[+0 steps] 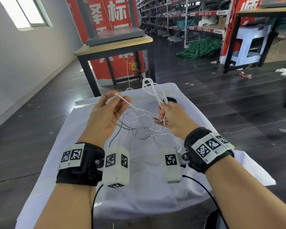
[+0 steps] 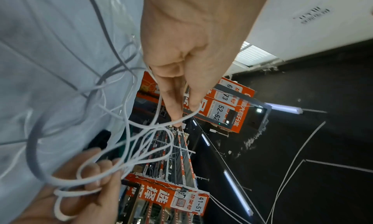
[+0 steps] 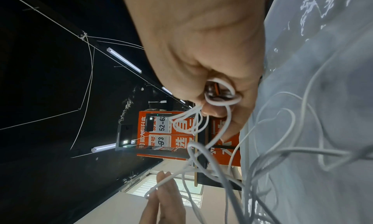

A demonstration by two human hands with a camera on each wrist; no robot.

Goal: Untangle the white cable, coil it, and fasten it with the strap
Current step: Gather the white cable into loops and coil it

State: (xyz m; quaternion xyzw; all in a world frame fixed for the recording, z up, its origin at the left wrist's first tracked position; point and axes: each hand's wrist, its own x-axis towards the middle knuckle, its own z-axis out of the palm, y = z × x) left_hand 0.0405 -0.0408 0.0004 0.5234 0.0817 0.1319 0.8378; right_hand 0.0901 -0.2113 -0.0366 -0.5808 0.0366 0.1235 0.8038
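The thin white cable (image 1: 144, 116) hangs in a loose tangle between my two raised hands, above the white-clothed table (image 1: 139, 204). My left hand (image 1: 116, 97) pinches one bend of it at the fingertips (image 2: 178, 122). My right hand (image 1: 163, 111) grips a bunch of gathered loops (image 1: 149, 86) that stick up out of the fist; the same loops (image 3: 221, 98) show in the right wrist view. A grey cable (image 1: 122, 129) lies on the cloth among the white strands. A black strap (image 1: 172, 100) lies on the table just behind my right hand, partly hidden.
The table is small, with dark floor on all sides. A wooden table with black legs (image 1: 112, 45) stands ahead to the left, with red banners (image 1: 116, 22) behind it. Storage shelves (image 1: 196, 17) fill the far right.
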